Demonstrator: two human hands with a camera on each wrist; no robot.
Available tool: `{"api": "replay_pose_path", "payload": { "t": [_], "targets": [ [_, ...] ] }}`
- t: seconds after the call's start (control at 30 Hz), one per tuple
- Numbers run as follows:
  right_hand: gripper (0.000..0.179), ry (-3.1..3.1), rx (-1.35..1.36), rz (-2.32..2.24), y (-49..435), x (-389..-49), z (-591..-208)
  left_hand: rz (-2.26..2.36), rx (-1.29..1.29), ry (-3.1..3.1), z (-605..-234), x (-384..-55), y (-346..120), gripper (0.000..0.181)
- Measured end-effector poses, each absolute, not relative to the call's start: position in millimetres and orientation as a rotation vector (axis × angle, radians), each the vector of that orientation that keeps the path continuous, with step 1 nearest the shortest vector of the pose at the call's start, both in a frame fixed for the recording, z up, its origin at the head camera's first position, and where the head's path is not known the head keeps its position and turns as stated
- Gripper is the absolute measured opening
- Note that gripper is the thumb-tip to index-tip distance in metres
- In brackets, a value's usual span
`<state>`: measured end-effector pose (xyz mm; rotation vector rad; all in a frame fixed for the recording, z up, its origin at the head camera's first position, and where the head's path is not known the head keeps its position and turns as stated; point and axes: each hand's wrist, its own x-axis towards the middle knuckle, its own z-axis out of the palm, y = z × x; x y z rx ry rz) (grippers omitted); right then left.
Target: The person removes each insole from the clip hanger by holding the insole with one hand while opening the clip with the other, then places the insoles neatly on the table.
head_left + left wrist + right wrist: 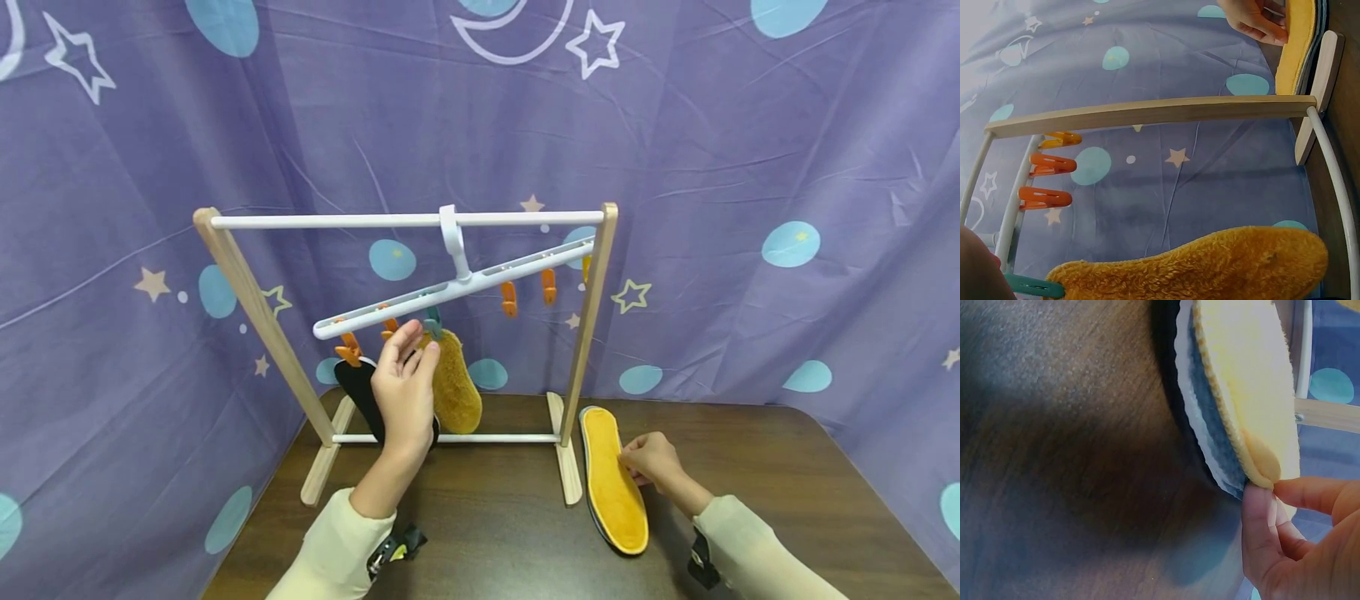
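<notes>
My left hand (405,392) is raised beside a teal clothespin (432,322), fingers loosely bent, with no grip on it visible. That clothespin holds a fuzzy mustard insole (457,383), which hangs from a tilted white clip hanger (390,310). Partly behind my left hand, a black insole (358,390) hangs from an orange clothespin (349,350). On the table at right, my right hand (656,460) pinches the edge of a yellow insole (611,475) between thumb and fingers. In the right wrist view, white, grey and black layers show beneath this yellow insole (1247,381).
The hanger hooks over the top bar of a wooden rack (255,300). Orange clothespins (509,298) and a yellow clothespin (587,268) hang at its raised right end. The rack's feet (566,475) stand on a brown table (495,517), before a purple patterned curtain (712,167).
</notes>
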<state>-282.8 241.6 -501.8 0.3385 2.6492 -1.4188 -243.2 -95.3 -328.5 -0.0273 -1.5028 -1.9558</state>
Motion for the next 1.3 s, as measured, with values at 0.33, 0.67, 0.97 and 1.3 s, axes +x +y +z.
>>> {"api": "replay_pose_path", "payload": {
  "t": [0.33, 0.67, 0.97, 1.3],
  "targets": [
    [0.009, 2.642, 0.328, -1.437, 239, -284, -499, -2.005, -0.114, -1.642, -318, -246, -107, 0.046],
    [0.008, 2.617, 0.318, -1.451, 243, -282, -502, -1.953, -0.109, -1.853, -313, -248, -119, 0.047],
    [0.008, 2.628, 0.289, -1.476, 244, -280, -506, -1.924, -0.162, -1.885, -313, -252, -121, 0.045],
    [0.008, 2.636, 0.286, -1.493, 243, -282, -507, -1.921, -0.178, -1.974, -310, -250, -128, 0.046]
  ]
}}
